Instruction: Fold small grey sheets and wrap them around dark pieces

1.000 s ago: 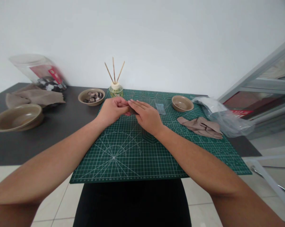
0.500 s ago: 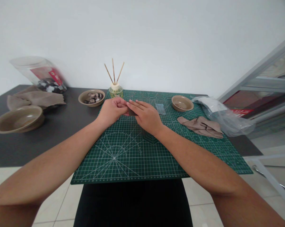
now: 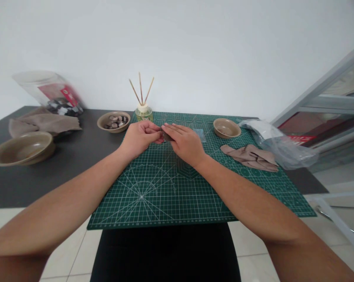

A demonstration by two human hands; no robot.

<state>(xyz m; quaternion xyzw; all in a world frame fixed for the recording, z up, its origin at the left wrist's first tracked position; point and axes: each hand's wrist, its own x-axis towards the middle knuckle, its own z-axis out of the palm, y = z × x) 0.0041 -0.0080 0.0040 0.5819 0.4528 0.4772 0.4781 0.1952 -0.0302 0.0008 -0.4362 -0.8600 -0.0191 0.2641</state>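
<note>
Both hands meet above the green cutting mat [image 3: 153, 207], a little beyond its middle. My left hand [image 3: 140, 139] is closed in a pinch; whatever its fingertips hold is too small and too covered to name. My right hand [image 3: 187, 143] lies palm down with its fingers together over a small flat brown piece [image 3: 167, 136]. Only that piece's near edge shows beneath the fingers, and its kind cannot be made out. The fingertips of the two hands are almost touching. Left of them, a brown bowl [image 3: 102, 122] holds several small round discs.
A reed diffuser [image 3: 144, 112] stands behind my left hand. To the right are a small blue packet [image 3: 199, 134], another brown bowl [image 3: 226, 129], a brown cloth [image 3: 250, 157] and a clear plastic bag [image 3: 282, 147]. Far left are a larger bowl [image 3: 44, 150], a cloth [image 3: 51, 123] and a clear container [image 3: 35, 80].
My right hand has shifted slightly to the right with the brown piece, opening a small gap at the left fingertips. My left hand has moved a touch right as well.
</note>
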